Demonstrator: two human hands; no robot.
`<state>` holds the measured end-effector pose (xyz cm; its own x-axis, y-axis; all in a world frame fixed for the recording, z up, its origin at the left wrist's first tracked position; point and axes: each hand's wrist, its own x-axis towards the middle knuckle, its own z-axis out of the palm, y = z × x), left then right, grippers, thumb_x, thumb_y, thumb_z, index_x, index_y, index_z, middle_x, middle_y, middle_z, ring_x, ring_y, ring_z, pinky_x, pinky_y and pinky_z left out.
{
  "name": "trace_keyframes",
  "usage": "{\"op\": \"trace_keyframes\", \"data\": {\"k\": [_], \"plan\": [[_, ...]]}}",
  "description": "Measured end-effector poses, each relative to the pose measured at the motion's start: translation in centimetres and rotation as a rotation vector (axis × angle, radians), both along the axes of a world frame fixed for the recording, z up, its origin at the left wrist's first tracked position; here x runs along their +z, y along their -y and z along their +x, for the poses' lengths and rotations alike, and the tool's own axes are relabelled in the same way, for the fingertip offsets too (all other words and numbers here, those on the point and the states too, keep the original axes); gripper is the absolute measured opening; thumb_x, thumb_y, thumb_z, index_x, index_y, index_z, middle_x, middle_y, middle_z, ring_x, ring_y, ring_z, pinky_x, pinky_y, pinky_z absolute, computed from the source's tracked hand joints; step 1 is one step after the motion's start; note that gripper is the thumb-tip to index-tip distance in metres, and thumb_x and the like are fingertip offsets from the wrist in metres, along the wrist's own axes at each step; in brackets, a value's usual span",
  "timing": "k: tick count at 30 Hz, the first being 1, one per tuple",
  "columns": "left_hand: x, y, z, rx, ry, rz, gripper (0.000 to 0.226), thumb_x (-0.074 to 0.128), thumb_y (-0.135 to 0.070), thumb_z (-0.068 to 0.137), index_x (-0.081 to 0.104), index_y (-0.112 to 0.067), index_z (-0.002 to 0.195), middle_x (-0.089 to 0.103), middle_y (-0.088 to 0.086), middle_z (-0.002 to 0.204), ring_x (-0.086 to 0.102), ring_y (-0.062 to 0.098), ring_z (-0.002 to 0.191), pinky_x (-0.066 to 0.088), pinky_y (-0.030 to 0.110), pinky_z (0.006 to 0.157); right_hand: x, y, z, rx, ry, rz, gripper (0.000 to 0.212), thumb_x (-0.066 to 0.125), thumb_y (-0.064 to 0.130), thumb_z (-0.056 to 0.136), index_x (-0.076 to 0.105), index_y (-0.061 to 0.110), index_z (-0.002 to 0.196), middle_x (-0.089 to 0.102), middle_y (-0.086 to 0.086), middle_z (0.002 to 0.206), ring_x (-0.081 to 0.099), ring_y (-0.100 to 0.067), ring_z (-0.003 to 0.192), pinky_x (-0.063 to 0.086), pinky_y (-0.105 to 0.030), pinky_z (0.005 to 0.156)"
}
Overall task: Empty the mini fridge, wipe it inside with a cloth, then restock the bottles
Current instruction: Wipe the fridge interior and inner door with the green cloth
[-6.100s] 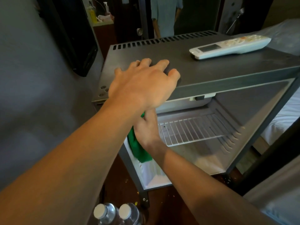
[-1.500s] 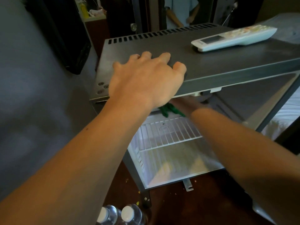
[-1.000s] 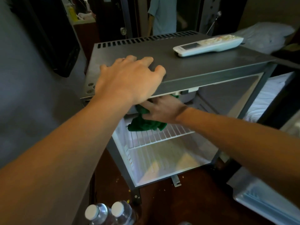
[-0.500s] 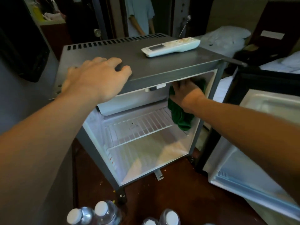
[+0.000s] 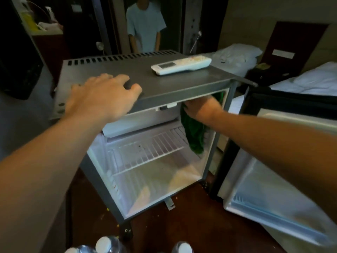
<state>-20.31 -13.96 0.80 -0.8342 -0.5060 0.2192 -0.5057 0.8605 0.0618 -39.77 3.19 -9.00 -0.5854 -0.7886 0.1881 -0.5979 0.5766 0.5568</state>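
Note:
The grey mini fridge [image 5: 182,90] stands open, its white inside holding only a wire shelf [image 5: 145,150]. My left hand [image 5: 102,97] rests flat on the fridge top near the front left edge. My right hand [image 5: 202,108] reaches into the upper right corner and presses a green cloth [image 5: 195,134] against the right inner wall; the cloth hangs down below the hand. Several clear water bottles with white caps [image 5: 104,244] stand on the floor at the bottom edge of the view.
The fridge door [image 5: 264,179] is swung open to the right. A white remote control [image 5: 182,65] lies on the fridge top. A person in a light shirt [image 5: 145,24] stands behind the fridge. A bed with white linen [image 5: 310,81] is at right. Crumbs dot the dark floor.
My right hand has carried the green cloth from the left side of the fridge interior across to the upper right inner wall. My left hand stayed on the fridge top.

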Motion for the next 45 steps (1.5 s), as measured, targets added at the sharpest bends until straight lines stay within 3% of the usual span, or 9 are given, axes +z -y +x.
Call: {"op": "trace_keyframes", "data": {"k": [5,9,15,18,20,25,31,37,45], "plan": [[0.0,0.5,-0.2,0.016,-0.010,-0.028,0.061,0.019,-0.063,0.090,0.034,-0.041,0.144,0.040,0.006,0.149,0.040,0.035,0.130,0.031,0.051,0.098,-2.1,0.1,0.1,-0.017,0.155,-0.288,0.051,0.063,0.023,0.090,0.052,0.005,0.136,0.050,-0.019,0.141,0.046,-0.036,0.132,0.035,-0.046,0.110],[-0.1,0.2,0.0,-0.008,-0.031,-0.009,0.057,0.021,-0.062,0.091,0.040,-0.039,0.140,0.044,0.006,0.143,0.042,0.033,0.127,0.032,0.049,0.095,-7.3,0.6,1.5,-0.182,0.050,0.209,0.036,0.084,0.031,0.060,0.079,0.016,0.093,0.070,-0.015,0.098,0.065,-0.040,0.083,0.051,-0.049,0.087],[-2.0,-1.1,1.0,-0.041,-0.374,-0.337,0.049,0.028,-0.046,0.096,0.059,-0.020,0.124,0.060,0.013,0.120,0.051,0.036,0.112,0.035,0.048,0.092,-7.3,-0.1,2.2,-0.056,-0.027,0.227,0.045,0.045,0.025,0.096,0.042,0.019,0.141,0.031,-0.019,0.145,0.037,-0.044,0.127,0.023,-0.056,0.111],[-7.5,-3.9,2.7,-0.520,-0.689,-0.470,0.029,0.048,-0.020,0.091,0.067,-0.010,0.110,0.063,0.018,0.116,0.054,0.036,0.109,0.034,0.048,0.094,-7.9,0.3,2.4,-0.096,-0.025,0.278,0.052,0.042,0.032,0.099,0.029,0.023,0.148,0.021,-0.019,0.152,0.024,-0.050,0.135,0.011,-0.069,0.111],[-12.5,-5.0,2.8,-0.737,-0.512,-0.355,0.026,0.054,-0.016,0.086,0.069,-0.010,0.107,0.063,0.018,0.116,0.056,0.037,0.111,0.037,0.048,0.093,-8.0,0.5,2.9,-0.105,-0.056,0.301,0.049,0.031,0.031,0.103,0.023,0.025,0.151,0.014,-0.017,0.157,0.018,-0.050,0.138,0.010,-0.068,0.111],[-20.3,-3.7,0.3,-0.253,-0.009,0.050,0.053,0.038,-0.044,0.097,0.038,-0.022,0.145,0.034,0.013,0.152,0.027,0.032,0.142,0.025,0.049,0.114,-7.1,-0.7,4.1,-0.088,0.007,0.247,0.052,0.044,0.022,0.099,0.029,0.024,0.149,0.017,-0.020,0.156,0.031,-0.049,0.132,0.028,-0.056,0.106],[-23.6,0.4,-3.2,-0.043,0.141,0.267,0.054,0.026,-0.053,0.098,0.026,-0.033,0.149,0.008,0.001,0.163,0.006,0.023,0.148,0.004,0.046,0.118,-11.8,-4.7,7.9,0.085,0.230,-0.109,0.065,0.082,0.008,0.063,0.055,0.017,0.121,0.049,-0.026,0.125,0.058,-0.050,0.089,0.053,-0.048,0.059],[-24.8,1.9,-5.3,-0.113,0.069,-0.031,0.059,0.023,-0.049,0.095,0.024,-0.024,0.149,0.035,0.009,0.151,0.025,0.025,0.142,0.005,0.054,0.116,-18.5,-4.6,7.3,0.358,0.401,-0.179,0.059,0.083,0.017,0.062,0.060,0.023,0.116,0.056,-0.020,0.120,0.061,-0.041,0.090,0.055,-0.045,0.063],[-25.5,2.4,-5.8,-0.111,0.092,0.037,0.070,0.011,-0.063,0.084,0.018,-0.039,0.149,0.030,-0.001,0.153,0.021,0.019,0.141,0.013,0.059,0.112,-26.7,3.2,3.9,-0.477,0.848,-0.500,0.075,0.056,0.033,0.079,0.024,0.038,0.147,0.024,-0.012,0.150,0.038,-0.038,0.128,0.031,-0.047,0.110]]}}
